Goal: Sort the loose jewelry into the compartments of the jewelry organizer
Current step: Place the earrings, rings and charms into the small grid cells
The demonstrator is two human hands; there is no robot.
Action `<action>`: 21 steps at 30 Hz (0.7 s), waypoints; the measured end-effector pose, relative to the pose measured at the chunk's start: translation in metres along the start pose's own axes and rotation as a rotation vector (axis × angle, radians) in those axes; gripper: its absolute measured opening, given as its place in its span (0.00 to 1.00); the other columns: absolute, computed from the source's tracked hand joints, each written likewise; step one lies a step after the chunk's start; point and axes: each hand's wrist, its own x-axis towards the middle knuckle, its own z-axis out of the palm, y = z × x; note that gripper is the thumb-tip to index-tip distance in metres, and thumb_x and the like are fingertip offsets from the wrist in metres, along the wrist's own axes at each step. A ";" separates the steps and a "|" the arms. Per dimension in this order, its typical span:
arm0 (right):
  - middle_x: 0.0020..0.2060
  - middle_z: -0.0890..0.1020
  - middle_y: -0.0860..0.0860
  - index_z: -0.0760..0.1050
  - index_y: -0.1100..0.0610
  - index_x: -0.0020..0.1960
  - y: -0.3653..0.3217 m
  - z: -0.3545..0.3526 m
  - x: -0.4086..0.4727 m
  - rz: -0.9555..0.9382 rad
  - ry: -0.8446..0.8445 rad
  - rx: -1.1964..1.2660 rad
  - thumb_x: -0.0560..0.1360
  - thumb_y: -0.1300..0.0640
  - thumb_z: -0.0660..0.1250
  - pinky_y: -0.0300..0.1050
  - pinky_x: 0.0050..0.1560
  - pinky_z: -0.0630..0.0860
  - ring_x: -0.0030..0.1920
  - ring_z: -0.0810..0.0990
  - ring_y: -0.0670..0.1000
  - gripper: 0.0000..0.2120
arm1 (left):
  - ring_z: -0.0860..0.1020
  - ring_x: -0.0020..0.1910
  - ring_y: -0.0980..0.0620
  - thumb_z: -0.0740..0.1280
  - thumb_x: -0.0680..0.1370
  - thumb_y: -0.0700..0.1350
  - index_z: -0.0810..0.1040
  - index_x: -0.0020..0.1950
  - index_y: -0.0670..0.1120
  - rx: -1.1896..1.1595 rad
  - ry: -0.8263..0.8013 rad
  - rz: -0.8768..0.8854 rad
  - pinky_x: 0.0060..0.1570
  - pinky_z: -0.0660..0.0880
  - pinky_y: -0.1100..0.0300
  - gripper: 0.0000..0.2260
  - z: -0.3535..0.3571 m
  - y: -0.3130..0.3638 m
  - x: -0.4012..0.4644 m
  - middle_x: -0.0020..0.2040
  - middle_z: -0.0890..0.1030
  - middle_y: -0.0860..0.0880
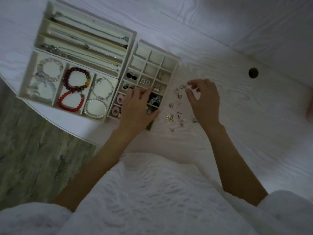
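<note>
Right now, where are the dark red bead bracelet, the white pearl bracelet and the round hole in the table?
Dark red bead bracelet (76,80): head view, beads.
White pearl bracelet (95,108): head view, pearls.
Round table hole (253,72): head view, centre.

Person at table, head view | left hand (135,107) and right hand (204,99) bare, no rings or watch showing | forearms uncovered | white textured garment (152,192) with wavy raised pattern, sleeves pushed up

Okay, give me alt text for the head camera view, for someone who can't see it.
Seen from above, a person's left hand rests on a grid tray of earrings while the right hand reaches with curled fingers over loose earrings on a white table. Left of the grid, trays hold bead bracelets and necklaces.
</note>
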 end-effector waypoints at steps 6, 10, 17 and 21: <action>0.58 0.68 0.55 0.65 0.53 0.69 0.008 0.015 -0.051 0.206 -0.385 -0.144 0.71 0.45 0.71 0.43 0.44 0.69 0.52 0.73 0.54 0.31 | 0.71 0.50 0.40 0.73 0.70 0.56 0.73 0.67 0.41 -0.006 -0.016 -0.009 0.50 0.67 0.51 0.31 -0.003 0.001 0.002 0.52 0.75 0.40; 0.56 0.70 0.55 0.69 0.55 0.66 0.002 0.026 -0.061 0.186 -0.308 0.007 0.71 0.54 0.72 0.45 0.47 0.71 0.52 0.74 0.54 0.26 | 0.70 0.53 0.40 0.72 0.71 0.56 0.71 0.69 0.42 -0.010 -0.029 -0.015 0.52 0.67 0.50 0.31 -0.003 0.004 0.001 0.54 0.75 0.39; 0.49 0.75 0.58 0.77 0.62 0.54 0.018 0.028 -0.076 0.096 -0.084 0.079 0.69 0.67 0.70 0.42 0.47 0.70 0.46 0.75 0.57 0.14 | 0.72 0.50 0.39 0.65 0.71 0.60 0.73 0.68 0.41 0.004 -0.008 -0.014 0.49 0.69 0.50 0.32 0.000 0.003 0.001 0.51 0.76 0.39; 0.50 0.75 0.58 0.78 0.61 0.54 0.014 0.028 -0.079 0.039 -0.090 0.054 0.69 0.66 0.70 0.40 0.48 0.66 0.49 0.73 0.57 0.13 | 0.73 0.51 0.39 0.65 0.71 0.59 0.73 0.67 0.40 0.023 -0.013 -0.001 0.50 0.69 0.49 0.32 0.000 0.003 0.002 0.51 0.76 0.38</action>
